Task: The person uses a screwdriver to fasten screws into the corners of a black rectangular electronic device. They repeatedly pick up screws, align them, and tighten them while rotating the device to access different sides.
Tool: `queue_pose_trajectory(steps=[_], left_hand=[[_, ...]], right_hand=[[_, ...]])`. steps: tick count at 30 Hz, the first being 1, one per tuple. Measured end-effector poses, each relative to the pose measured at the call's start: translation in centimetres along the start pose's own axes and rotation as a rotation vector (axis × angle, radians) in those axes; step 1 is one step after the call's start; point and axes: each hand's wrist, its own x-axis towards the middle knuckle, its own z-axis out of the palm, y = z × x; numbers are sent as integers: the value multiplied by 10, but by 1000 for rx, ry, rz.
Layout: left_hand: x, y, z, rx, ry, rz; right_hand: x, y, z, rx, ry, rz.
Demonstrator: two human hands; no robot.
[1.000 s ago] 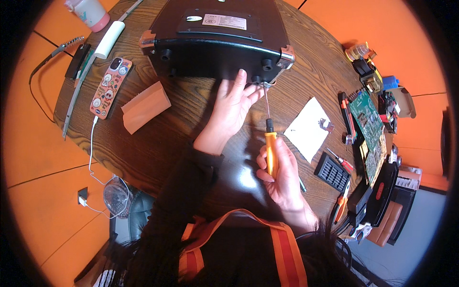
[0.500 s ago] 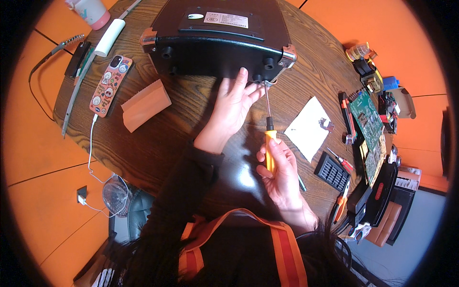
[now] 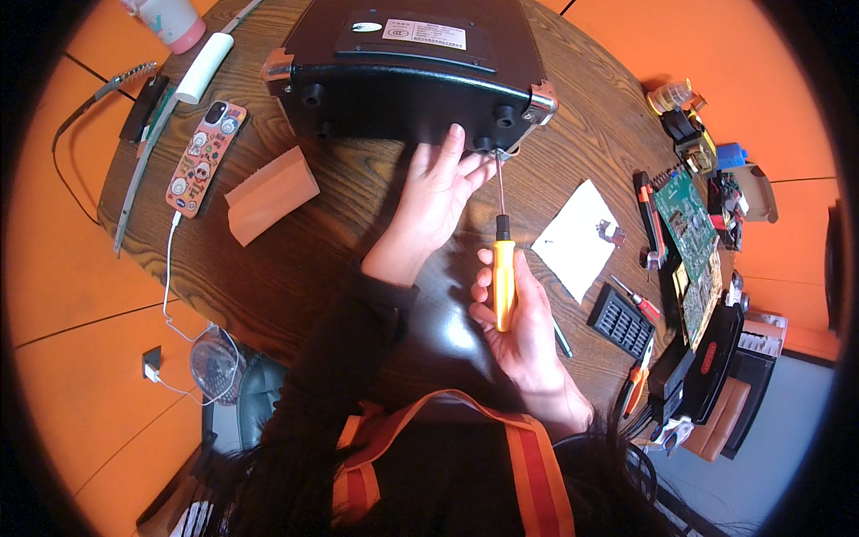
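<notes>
– What is seen closest in?
– An orange-and-red strap (image 3: 537, 465) is worn over dark clothing. Just beyond it, the yellow handle of a screwdriver (image 3: 504, 277) is gripped by the right hand (image 3: 528, 336), the fingers being curled around it.

– And to the right?
– Orange-handled pliers (image 3: 637, 385), a black bit tray (image 3: 617, 324) and a red-handled screwdriver (image 3: 646, 309) are laid on the counter (image 3: 358, 251). A white sheet (image 3: 577, 242) is spread farther in.

– Where is the left hand (image 3: 434, 201) placed?
– At the near edge of a black case (image 3: 407, 107), its thumb raised against the dark face. Whether the fingers are clamped cannot be told.

– And the yellow screwdriver's tip?
– It is set at the case's near edge, beside a rubber foot (image 3: 484, 143). Metal caps are fitted at the two near corners, and a pale label (image 3: 425, 34) is borne on the panel beyond.
</notes>
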Motion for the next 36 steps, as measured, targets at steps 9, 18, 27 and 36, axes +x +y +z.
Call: queue_pose_trajectory(steps=[9, 18, 27, 36], left_hand=[[0, 2, 1, 28, -33, -8], [0, -1, -1, 25, 14, 17], [3, -6, -5, 12, -31, 32], [0, -5, -5, 45, -16, 23]], right_hand=[[0, -5, 1, 4, -26, -32], [-2, -9, 10, -35, -11, -58], [0, -14, 10, 840, -225, 343], [2, -7, 15, -55, -58, 8]])
